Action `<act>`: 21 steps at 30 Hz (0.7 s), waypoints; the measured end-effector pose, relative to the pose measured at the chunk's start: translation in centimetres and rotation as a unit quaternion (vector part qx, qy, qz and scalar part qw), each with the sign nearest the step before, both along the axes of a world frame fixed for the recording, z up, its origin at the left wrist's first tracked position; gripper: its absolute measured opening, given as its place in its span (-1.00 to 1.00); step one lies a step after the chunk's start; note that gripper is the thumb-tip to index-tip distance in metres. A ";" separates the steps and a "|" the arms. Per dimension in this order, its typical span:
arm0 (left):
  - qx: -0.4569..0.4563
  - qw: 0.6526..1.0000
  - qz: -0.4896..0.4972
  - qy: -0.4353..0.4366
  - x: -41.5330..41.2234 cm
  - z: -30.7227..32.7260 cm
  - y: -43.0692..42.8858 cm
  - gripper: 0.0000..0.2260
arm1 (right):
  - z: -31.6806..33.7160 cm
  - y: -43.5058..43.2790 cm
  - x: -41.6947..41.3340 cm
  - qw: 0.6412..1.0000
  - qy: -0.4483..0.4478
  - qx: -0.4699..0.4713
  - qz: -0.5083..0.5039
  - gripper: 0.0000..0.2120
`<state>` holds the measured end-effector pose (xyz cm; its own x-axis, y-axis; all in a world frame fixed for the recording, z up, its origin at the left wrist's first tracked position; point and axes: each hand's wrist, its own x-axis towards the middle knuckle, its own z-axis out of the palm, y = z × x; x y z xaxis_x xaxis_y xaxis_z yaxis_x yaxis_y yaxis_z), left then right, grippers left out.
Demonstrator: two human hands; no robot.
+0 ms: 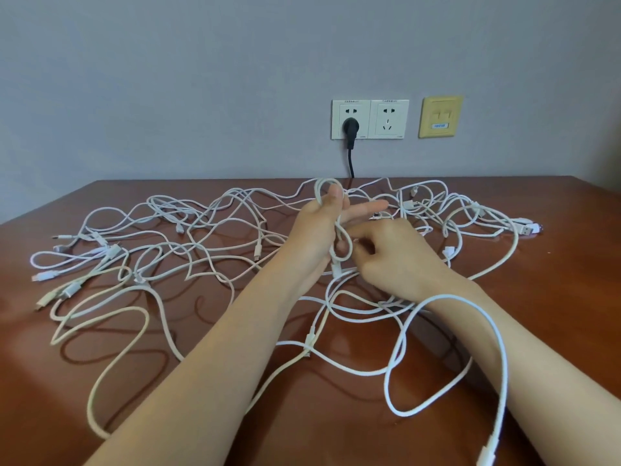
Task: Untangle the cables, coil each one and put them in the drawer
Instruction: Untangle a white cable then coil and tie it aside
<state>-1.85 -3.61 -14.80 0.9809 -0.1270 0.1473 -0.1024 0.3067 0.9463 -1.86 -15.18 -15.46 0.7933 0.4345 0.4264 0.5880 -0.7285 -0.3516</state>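
Basically one white cable (342,260) is being wound round the left hand (312,237), thumb clamped on the loops so they keep shape, and is being fed by the pinching right hand (393,260), while the other cables (168,243) are being left tangled on the table (554,203).

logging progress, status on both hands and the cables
Left hand holds a coil looped over its fingers; right hand pinches its lower loop. Tangle spread on the table, unsorted. One cable draped over right forearm; no drawer in view.
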 end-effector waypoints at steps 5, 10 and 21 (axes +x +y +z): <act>-0.015 1.000 0.010 0.006 0.0 0.0 0.0 -0.71 | 0.0 -0.3 0.3 0.999 0.017 0.001 0.044 -0.80; -0.153 0.986 0.063 0.027 0.7 0.7 1.0 -0.69 | -0.5 0.7 0.0 0.997 0.042 -0.035 0.045 -0.83; -0.089 0.976 0.192 0.047 1.7 0.8 2.9 -0.70 | 0.1 0.3 -0.6 0.986 0.074 -0.144 0.049 -0.86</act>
